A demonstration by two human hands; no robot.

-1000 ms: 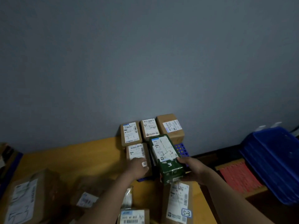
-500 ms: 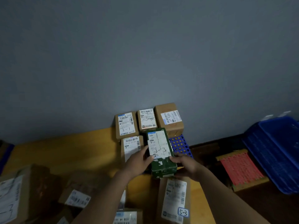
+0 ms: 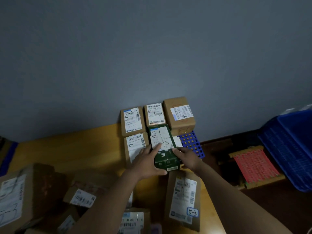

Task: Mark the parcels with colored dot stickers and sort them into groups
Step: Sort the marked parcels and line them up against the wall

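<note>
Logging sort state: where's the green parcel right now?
Head view, centre: the green parcel, held between left hand and right hand, sits just before the wall row, brown parcel on its left, blue rack on its right.

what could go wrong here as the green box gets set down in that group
The green box is held close to the blue rack at the table edge; placed crooked, it might tip or slide off. The left hand lies over its label, so writing there may get hidden or smudged. Pushing it in could knock the brown parcel beside it out of line.
</note>
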